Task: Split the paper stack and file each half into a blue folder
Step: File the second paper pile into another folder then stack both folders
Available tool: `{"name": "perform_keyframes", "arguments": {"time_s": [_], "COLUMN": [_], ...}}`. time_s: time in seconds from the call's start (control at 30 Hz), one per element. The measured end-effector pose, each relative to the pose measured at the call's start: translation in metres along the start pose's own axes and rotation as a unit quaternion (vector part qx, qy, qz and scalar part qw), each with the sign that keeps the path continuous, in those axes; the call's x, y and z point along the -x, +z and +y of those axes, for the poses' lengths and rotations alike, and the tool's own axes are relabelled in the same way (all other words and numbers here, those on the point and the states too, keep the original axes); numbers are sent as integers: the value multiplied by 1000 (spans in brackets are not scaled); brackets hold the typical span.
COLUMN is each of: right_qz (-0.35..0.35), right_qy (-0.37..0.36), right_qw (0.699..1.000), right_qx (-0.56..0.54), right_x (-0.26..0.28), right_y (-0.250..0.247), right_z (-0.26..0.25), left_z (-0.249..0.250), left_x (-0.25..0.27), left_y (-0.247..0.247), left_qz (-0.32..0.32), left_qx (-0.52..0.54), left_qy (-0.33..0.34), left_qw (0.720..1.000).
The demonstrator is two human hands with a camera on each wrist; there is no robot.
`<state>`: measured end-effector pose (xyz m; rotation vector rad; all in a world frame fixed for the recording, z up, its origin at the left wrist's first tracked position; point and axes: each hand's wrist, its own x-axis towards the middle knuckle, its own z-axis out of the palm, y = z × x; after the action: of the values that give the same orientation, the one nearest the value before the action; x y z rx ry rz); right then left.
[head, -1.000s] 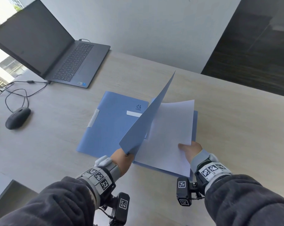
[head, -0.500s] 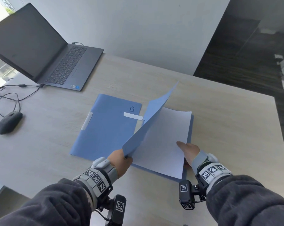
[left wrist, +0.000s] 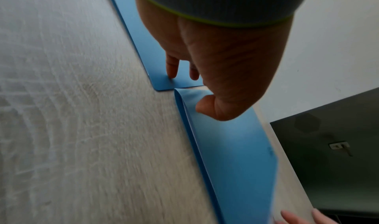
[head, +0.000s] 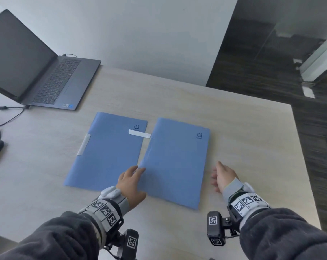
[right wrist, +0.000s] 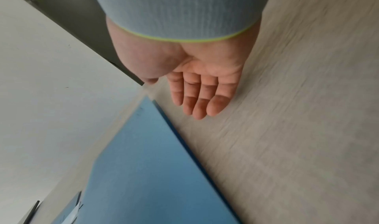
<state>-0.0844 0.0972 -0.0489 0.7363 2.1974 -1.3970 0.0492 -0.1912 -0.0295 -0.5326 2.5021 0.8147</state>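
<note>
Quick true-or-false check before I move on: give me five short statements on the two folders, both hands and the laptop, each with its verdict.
1. Both flat blue card folders, the left folder and the right folder, lie closed on the pale wooden desk. True.
2. The right hand grips a white sheet of paper. False: it is empty, fingers straight, beside the right folder.
3. The left hand rests where the two folders meet. True.
4. The dark grey laptop is shut. False: its lid is up, screen dark.
5. The right folder's cover stands raised. False: it lies flat.
</note>
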Motion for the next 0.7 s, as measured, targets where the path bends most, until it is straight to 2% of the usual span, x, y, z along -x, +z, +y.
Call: {"name": "perform_keyframes", "arguments": {"time_s": [0.17, 0.4, 0.53, 0.7], "right_qz": [-21, -66, -77, -82], "right_qy": [-36, -21, -6, 11], "right_qw": [999, 998, 997, 996], "right_qx": [15, -4, -18, -24], "right_x": [6, 12, 17, 20], "right_y": [3, 8, 5, -2], "right_z": [11, 13, 11, 17], "left_z": [20, 47, 38, 32], "left_x": [-24, -55, -64, -64], "left_y": [-5, -9, -5, -2], "left_qz": [32, 42, 10, 6], "left_qx": [40, 157, 198, 266], "left_qy": [-23, -99, -140, -160], "left_qw": [998, 982, 970, 951]}}
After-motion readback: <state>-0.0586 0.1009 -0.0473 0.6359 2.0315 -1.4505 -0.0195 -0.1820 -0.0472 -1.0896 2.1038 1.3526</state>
